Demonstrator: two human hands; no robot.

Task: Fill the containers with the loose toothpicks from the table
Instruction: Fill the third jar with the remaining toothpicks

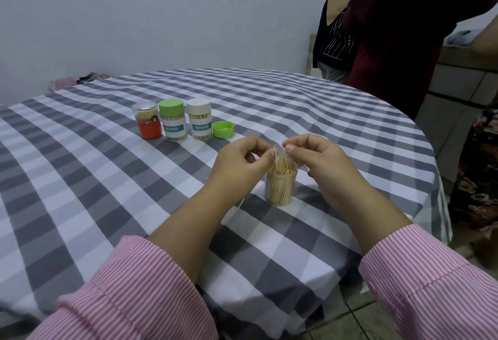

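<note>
Nearest the camera, two forearms in pink-striped sleeves (151,280) reach over the grey-and-white checked tablecloth (80,178). A few loose toothpicks (240,205) lie on the cloth beside the left wrist, partly hidden by the arm.

Just beyond them stands an open clear container (280,187), upright and packed with toothpicks whose tips rise above its rim. The left hand (239,161) hovers at its left side, fingers curled, thumb and forefinger pinching a toothpick at the top of the bundle. The right hand (320,161) sits at the right side, its fingers also curled and pinched at what looks like the same spot; whether it holds a toothpick or a bit of clear wrap there cannot be told.

The step in hand looks like feeding the last sticks into this nearly full container. The next move calls for easing them straight down among the crowded tips without splaying the bundle, then gathering the strays by the wrist.

Farther back, a loose green lid (223,129) lies open side up, probably for this container. Left of it stand three closed ones in a row: white-capped (199,118), green-capped (172,120), and an orange one with a clear cap (147,121). A person in dark clothing (390,29) stands at the table's far right.
</note>
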